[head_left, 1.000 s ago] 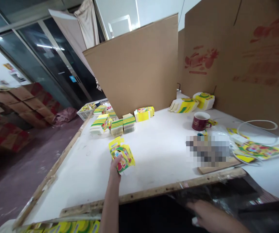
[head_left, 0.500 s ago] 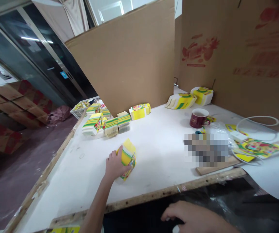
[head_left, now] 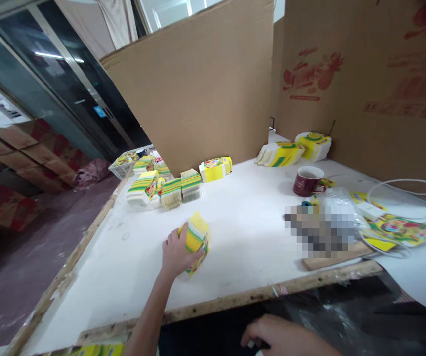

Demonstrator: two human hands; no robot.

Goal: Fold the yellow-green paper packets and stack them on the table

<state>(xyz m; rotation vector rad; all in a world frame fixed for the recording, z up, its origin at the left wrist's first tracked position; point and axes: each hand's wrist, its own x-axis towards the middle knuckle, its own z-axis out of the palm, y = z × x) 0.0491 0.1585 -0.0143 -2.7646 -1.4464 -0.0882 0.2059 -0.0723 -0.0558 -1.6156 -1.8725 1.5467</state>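
Observation:
Over the white tabletop, my left hand is closed around a yellow, green and white printed carton, thumb on its near side and fingers over its left edge. The carton is tilted, with a yellow flap sticking up at the top; my palm covers part of it. Below the table's front edge, my right hand is curled, its fingers bent inward. A bit of something white shows at its fingertips, too small to name.
Stacks of flat printed cartons stand at the back left, more cartons at the back right. A maroon mug, a wooden strip and a white cable lie to the right. A cardboard panel rises behind.
The view has shifted slightly. My left hand keeps its grip on the carton in nearly the same spot. My right hand has curled a little more and moved slightly left.

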